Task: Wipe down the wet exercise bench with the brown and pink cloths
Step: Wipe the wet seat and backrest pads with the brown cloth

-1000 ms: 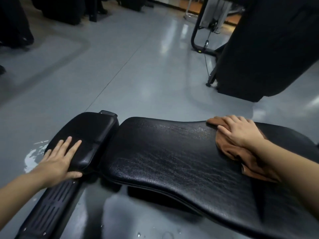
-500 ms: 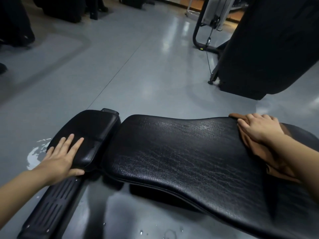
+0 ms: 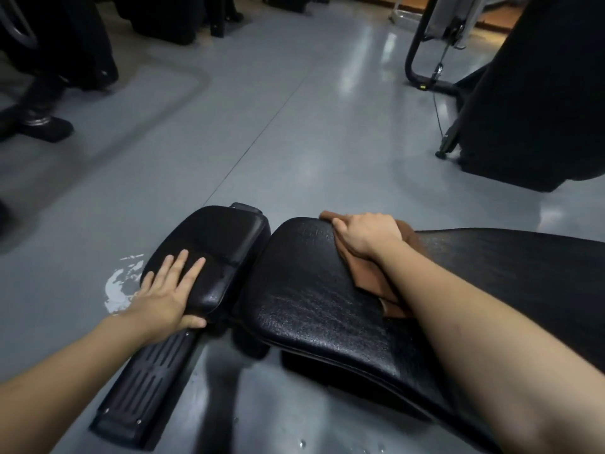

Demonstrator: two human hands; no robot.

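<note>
The exercise bench (image 3: 327,306) fills the lower half of the view, its long black back pad running off to the right and a smaller seat pad (image 3: 212,244) at its left end, with a narrow gap between the two. The long pad carries a glossy, speckled sheen near its left end and along the near edge, which I read as water not yet lifted, though glare on the vinyl makes wet and dry hard to separate. So the wipe looks partly done at best: the seat pad and the near side of the long pad seem left to do.

The brown cloth (image 3: 370,276) lies bunched on the long pad's far left corner, pinned there under the right hand (image 3: 366,234), whose fingers curl over the cloth and the pad's far edge. The left hand (image 3: 170,290) rests flat on the seat pad, fingers straight and spread, holding nothing, apparently steadying the bench.

On the grey floor just left of the seat pad sits a small puddle (image 3: 121,286). The pink cloth is not in view, so that pass appears not yet begun.
</note>
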